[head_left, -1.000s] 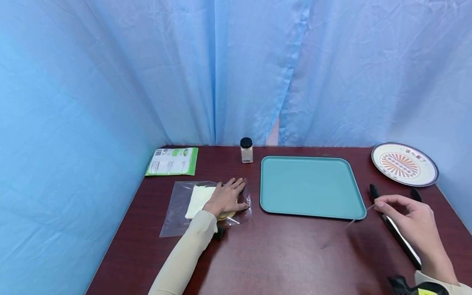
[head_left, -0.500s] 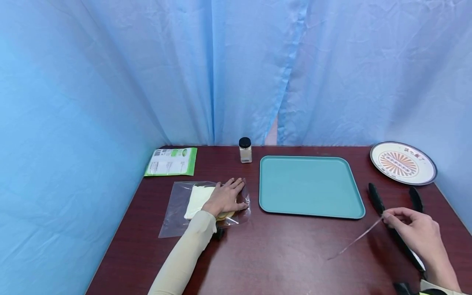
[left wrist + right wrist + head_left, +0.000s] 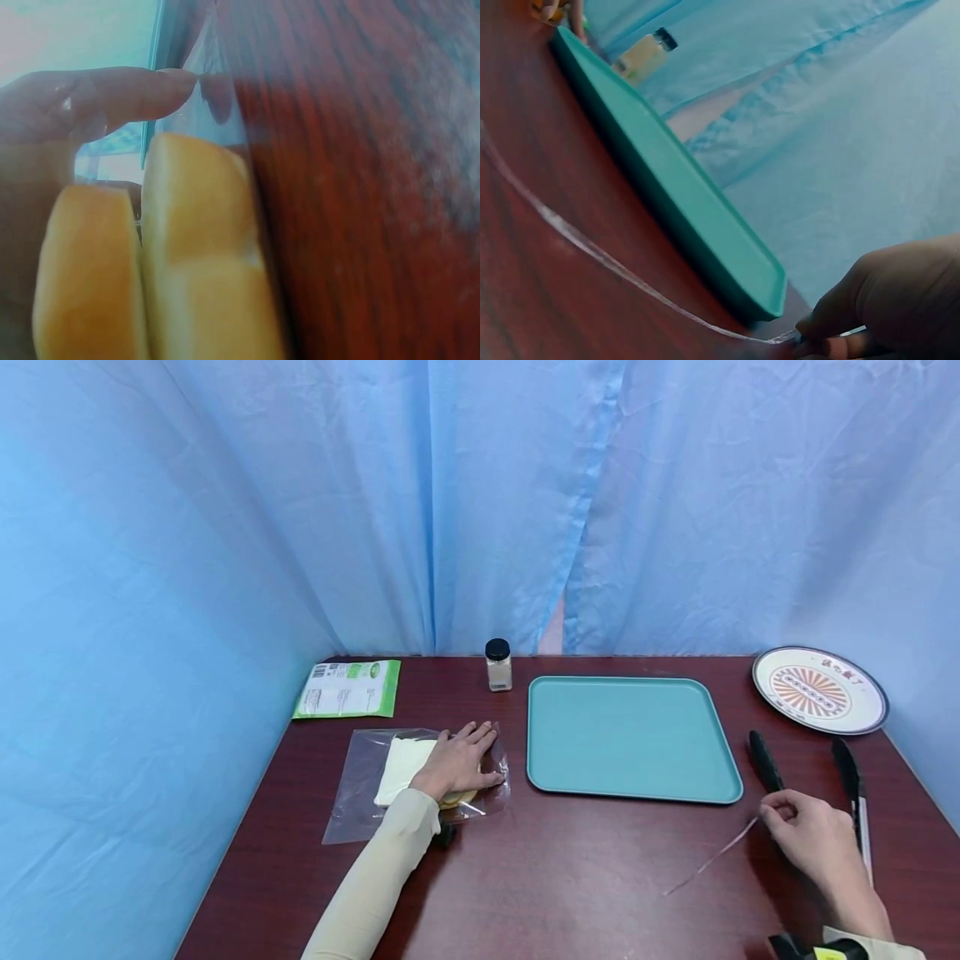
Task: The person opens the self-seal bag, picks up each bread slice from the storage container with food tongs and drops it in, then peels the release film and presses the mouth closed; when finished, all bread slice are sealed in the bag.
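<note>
My left hand (image 3: 461, 764) rests with its fingers spread on a clear plastic bag (image 3: 347, 802) at the table's left. Inside the bag lies a white square slab (image 3: 405, 768), partly covered by the hand. Brown-crusted bread (image 3: 202, 247) shows up close in the left wrist view, with the thumb beyond it. At the right, my right hand (image 3: 813, 839) pinches the end of a thin clear plastic strip (image 3: 711, 860), which trails to the left over the table. Black-tipped tongs (image 3: 765, 762) lie beneath and beyond that hand, their middle hidden by it.
A teal tray (image 3: 630, 739) lies between the hands. Behind are a black-capped shaker jar (image 3: 498, 668) and a white-and-green packet (image 3: 348, 689). A patterned plate (image 3: 821, 691) sits at the far right corner. Blue curtains (image 3: 495, 502) enclose the table.
The right hand has moved down toward the table with the plastic strip, lately shifting a little left, uncovering more of the tongs' right arm. The left hand stays on the bag.
</note>
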The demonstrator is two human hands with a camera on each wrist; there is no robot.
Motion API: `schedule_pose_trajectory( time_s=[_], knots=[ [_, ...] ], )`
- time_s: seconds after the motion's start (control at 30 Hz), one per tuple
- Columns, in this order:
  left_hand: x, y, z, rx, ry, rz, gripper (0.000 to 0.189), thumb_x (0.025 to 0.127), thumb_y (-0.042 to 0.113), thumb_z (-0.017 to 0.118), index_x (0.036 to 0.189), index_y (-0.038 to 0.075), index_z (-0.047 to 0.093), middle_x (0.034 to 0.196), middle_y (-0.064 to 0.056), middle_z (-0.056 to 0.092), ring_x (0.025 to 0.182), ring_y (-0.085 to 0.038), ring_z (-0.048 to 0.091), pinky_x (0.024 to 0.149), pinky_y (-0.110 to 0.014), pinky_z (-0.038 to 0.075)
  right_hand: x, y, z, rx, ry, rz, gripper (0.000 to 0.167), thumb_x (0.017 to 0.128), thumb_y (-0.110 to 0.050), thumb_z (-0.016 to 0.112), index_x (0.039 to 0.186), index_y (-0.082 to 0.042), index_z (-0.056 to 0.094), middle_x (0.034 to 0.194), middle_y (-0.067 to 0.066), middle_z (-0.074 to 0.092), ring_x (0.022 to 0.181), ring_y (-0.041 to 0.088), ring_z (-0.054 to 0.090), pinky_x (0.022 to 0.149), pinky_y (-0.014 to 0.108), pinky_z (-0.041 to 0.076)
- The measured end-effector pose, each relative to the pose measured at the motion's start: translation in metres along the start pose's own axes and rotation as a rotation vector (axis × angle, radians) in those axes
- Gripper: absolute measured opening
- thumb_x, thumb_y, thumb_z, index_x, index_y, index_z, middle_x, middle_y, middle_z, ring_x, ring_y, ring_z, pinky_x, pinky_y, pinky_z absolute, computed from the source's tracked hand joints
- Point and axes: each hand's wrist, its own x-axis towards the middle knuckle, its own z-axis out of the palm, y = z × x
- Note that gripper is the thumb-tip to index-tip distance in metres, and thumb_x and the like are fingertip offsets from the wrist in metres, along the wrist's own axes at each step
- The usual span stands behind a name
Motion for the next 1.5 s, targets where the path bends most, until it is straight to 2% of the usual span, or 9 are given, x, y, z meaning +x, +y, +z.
schedule_pose_trajectory(
  time_s=[0.17,0.27,0.7,0.9,1.2,1.4,1.5],
  knots=[
    [0.000,0.000,-0.001,-0.007,-0.001,-0.003,0.083,0.091,0.064,0.056,0.158,0.020,0.032,0.167,0.000,0.027,0.156,-0.027,0.026,0.122,-0.061,0.031,0.002,0.000,0.009,-0.021,-0.014,0.000,0.006,0.085,-0.007,0.068,0.083,-0.002,0.070,0.069,0.007,0.069,0.058,0.012,0.054,0.054,0.029,0.038],
    [-0.001,0.001,-0.002,-0.009,0.000,-0.008,0.083,0.091,0.063,0.057,0.158,0.020,0.032,0.167,0.000,0.028,0.156,-0.027,0.026,0.122,-0.061,0.030,0.002,-0.001,0.011,-0.027,-0.024,0.012,0.007,0.085,-0.007,0.068,0.085,-0.001,0.070,0.070,0.009,0.070,0.059,0.015,0.057,0.054,0.031,0.039],
    [-0.004,0.002,-0.002,-0.020,-0.003,-0.018,0.083,0.091,0.063,0.058,0.157,0.020,0.034,0.167,0.000,0.028,0.156,-0.027,0.026,0.123,-0.061,0.029,0.003,-0.002,0.012,-0.022,-0.049,0.060,0.016,0.084,-0.006,0.067,0.096,0.004,0.069,0.073,0.011,0.069,0.061,0.015,0.058,0.052,0.029,0.040],
    [-0.002,0.002,-0.001,-0.007,0.002,-0.015,0.083,0.091,0.063,0.057,0.158,0.020,0.033,0.167,0.000,0.028,0.156,-0.027,0.026,0.123,-0.060,0.030,0.004,-0.002,0.014,-0.046,-0.044,0.051,0.025,0.084,-0.007,0.067,0.103,0.009,0.067,0.071,0.011,0.067,0.061,0.019,0.058,0.052,0.036,0.044],
    [-0.003,0.002,0.000,-0.012,0.014,-0.008,0.083,0.091,0.063,0.058,0.158,0.020,0.034,0.166,-0.001,0.030,0.155,-0.028,0.028,0.122,-0.061,0.030,0.002,-0.005,0.012,-0.056,-0.043,0.070,0.034,0.086,-0.010,0.066,0.113,0.011,0.063,0.073,0.013,0.067,0.065,0.026,0.060,0.058,0.048,0.048],
    [-0.003,0.001,0.000,0.000,0.026,-0.003,0.083,0.090,0.063,0.058,0.158,0.021,0.033,0.166,-0.002,0.031,0.155,-0.028,0.029,0.122,-0.062,0.030,0.000,-0.016,0.006,-0.052,-0.037,0.054,0.039,0.089,-0.015,0.067,0.117,0.011,0.062,0.075,0.013,0.068,0.061,0.018,0.056,0.052,0.031,0.041],
    [-0.003,0.001,-0.001,-0.012,0.026,-0.003,0.082,0.091,0.062,0.057,0.158,0.022,0.033,0.166,-0.003,0.031,0.155,-0.029,0.029,0.122,-0.061,0.030,-0.002,-0.026,0.003,-0.044,-0.040,0.030,0.039,0.090,-0.016,0.067,0.119,0.009,0.062,0.075,0.012,0.067,0.061,0.015,0.054,0.052,0.028,0.039]
  ],
)
